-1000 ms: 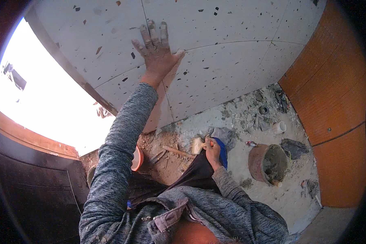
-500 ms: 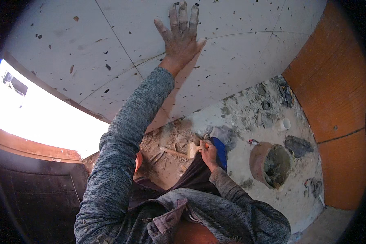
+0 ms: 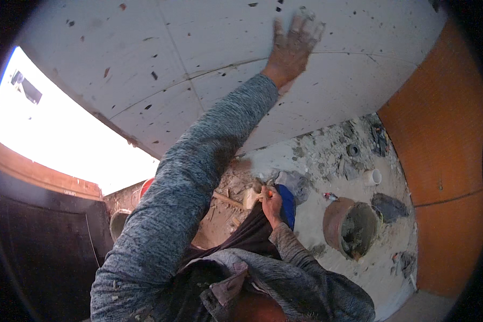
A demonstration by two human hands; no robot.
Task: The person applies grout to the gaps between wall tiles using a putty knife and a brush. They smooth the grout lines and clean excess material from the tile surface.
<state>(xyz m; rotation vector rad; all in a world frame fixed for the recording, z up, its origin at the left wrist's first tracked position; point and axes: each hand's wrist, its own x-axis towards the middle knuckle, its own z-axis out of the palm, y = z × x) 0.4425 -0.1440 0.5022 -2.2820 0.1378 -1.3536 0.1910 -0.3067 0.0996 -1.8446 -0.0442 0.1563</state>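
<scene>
My left hand [image 3: 292, 51] is flat against the large pale tiled surface [image 3: 241, 107], which is flecked with dark chips and crossed by thin joints. Its fingers are spread, dusty and slightly blurred, with nothing held. Low beside my knee, my right hand [image 3: 272, 204] is closed on a pale, block-like thing [image 3: 251, 198] whose exact kind I cannot make out. A wooden stick [image 3: 228, 200] meets or passes behind that block, and I cannot tell whether they are joined. My left sleeve hides part of the ground around it.
A bucket [image 3: 331, 228] with grey mix inside stands at right on the dusty floor, near a white pipe piece [image 3: 373, 177], a dark ring [image 3: 352, 150] and a dark rag [image 3: 389, 207]. Orange-brown panelling [image 3: 445, 161] rises at the right. Another container [image 3: 118, 222] shows at left.
My left hand has slid to the right across the tiles, its fingers still spread. My right hand keeps its hold on the pale block, nearly unmoved. The view has shifted slightly.
</scene>
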